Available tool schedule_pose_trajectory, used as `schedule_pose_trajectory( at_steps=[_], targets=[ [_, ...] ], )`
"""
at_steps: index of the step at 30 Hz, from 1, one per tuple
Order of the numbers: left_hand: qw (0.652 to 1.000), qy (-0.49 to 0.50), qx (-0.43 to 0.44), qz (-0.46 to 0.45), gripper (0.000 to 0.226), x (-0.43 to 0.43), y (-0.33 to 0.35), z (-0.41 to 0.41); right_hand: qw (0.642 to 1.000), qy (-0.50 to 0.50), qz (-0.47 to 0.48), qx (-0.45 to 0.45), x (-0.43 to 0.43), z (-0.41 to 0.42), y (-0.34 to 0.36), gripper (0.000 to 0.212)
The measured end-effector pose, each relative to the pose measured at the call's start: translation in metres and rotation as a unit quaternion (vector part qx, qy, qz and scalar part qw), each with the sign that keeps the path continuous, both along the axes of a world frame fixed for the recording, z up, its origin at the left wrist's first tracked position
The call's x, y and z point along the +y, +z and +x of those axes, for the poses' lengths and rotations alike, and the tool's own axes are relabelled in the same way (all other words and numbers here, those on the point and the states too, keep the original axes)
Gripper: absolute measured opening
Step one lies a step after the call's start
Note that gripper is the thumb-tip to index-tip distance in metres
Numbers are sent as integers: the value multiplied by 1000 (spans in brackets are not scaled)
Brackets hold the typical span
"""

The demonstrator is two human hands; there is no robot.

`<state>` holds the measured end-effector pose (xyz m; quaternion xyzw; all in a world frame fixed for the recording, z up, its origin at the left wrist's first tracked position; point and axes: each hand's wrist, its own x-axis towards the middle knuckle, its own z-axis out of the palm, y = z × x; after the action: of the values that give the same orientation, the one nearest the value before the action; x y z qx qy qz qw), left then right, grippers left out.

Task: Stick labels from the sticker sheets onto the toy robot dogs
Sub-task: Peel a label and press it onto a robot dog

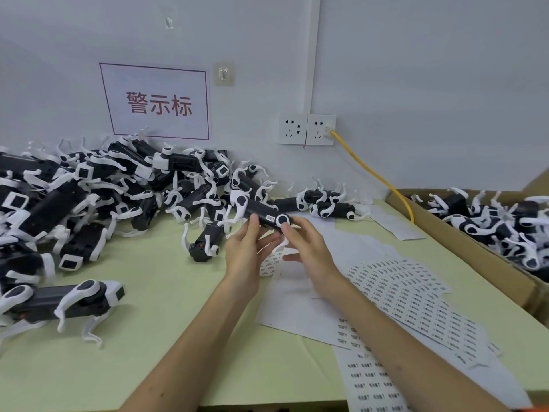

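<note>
I hold one black-and-white toy robot dog [261, 214] above the table at the centre of the head view. My left hand [248, 248] grips its underside, thumb up against the body. My right hand [303, 240] pinches the dog's right end beside a round white joint. A small label [269, 217] sits on the dog's black side between my thumbs. Sticker sheets [413, 295] with rows of small printed labels lie fanned out on the table to the right of my arms.
A big heap of robot dogs [98, 191] covers the table's left and back. One dog [64, 301] stands at the near left. A cardboard box [487, 251] with more dogs sits at the right. A yellow cable [374, 173] runs from the wall socket [307, 129].
</note>
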<state>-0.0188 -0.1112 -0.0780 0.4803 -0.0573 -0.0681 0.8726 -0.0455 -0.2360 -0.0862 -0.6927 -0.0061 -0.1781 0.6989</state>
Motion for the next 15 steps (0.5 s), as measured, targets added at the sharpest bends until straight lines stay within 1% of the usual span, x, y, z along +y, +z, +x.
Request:
schedule_pose_trajectory(
  at_steps=[3,6,7,9,11,12,14,15],
  targets=[
    [1000,5,6,-14,37,-1,2,2,999,9,29,12,-4,0,0,23],
    [1000,-8,-12,14,20,1,0,1,1000,19,19,4,-3,0,1,30],
    [999,1,-17,34,23,1,-1,1,1000,25,12,3,-2,-1,1,35],
    [998,19,-15,58,43,1,0,1,999,43,1,13,-2,-2,0,39],
    [997,33,-5,67,58,1,1,-1,998,58,-13,25,-3,-2,-1,30],
    [997,33,3,70,54,1,1,-2,998,58,-17,30,-3,-2,0,26],
    [996,25,9,87,28,1,1,-2,997,51,1,49,-5,-1,5,22],
    [995,16,5,99,21,1,-1,-1,996,47,29,66,-7,-1,8,22]
  ],
)
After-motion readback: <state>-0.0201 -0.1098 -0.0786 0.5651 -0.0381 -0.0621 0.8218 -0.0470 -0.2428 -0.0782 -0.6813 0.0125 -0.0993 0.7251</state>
